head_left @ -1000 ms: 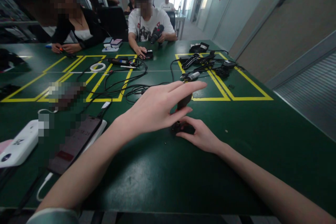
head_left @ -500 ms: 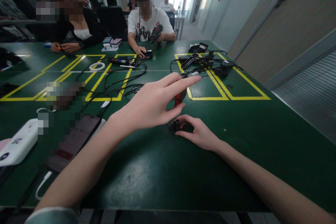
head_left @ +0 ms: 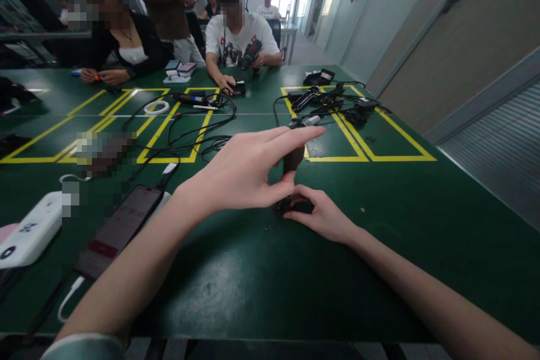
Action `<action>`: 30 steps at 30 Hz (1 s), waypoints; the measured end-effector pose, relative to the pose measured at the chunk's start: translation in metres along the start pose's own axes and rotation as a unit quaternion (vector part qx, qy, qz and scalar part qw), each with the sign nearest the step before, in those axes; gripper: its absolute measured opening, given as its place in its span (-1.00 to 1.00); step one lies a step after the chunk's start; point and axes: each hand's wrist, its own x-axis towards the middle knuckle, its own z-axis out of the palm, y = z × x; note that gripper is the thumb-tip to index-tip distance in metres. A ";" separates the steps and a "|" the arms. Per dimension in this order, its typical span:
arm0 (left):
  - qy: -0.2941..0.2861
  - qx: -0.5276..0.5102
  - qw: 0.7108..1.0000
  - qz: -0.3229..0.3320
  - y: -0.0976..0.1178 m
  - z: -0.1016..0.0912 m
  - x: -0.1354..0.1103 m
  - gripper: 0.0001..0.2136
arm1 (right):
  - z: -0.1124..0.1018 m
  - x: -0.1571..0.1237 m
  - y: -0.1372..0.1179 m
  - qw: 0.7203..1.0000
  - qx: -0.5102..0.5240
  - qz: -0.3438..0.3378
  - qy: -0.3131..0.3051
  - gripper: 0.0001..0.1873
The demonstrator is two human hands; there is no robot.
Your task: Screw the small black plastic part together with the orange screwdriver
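My left hand is closed around the upright dark handle of what looks like a screwdriver, the index finger stretched out over its top. Its lower end points down at a small black part; whether the tip touches it is hidden by my left thumb. Thumb and fingers of my right hand pinch this part from the right, low against the green table.
A phone with a cable and a white power bank lie on the left. Black cables run across the yellow tape further back. Black gear lies back right. A co-worker sits opposite, holding a black drill-like tool.
The screwdriver has turned in my left hand, its red side now mostly out of sight, and the left thumb is slightly lower. A person has stepped in behind the far-left co-worker.
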 end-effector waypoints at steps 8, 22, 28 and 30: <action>0.016 0.011 1.000 -0.005 -0.002 0.001 0.000 -0.63 | 0.000 -0.001 0.002 1.000 -0.018 -0.016 0.000 -0.70; 0.020 0.013 1.000 -0.004 0.000 -0.001 0.001 -0.88 | 0.001 -0.002 0.006 0.999 -0.047 -0.019 0.000 -0.73; 0.017 -0.015 1.000 0.000 0.002 0.001 0.000 -0.60 | 0.000 -0.002 0.004 0.999 -0.038 -0.013 -0.004 -0.79; 0.019 -0.011 1.000 -0.004 0.001 0.002 0.000 -0.61 | 0.000 -0.002 0.004 0.999 -0.039 -0.010 -0.007 -0.78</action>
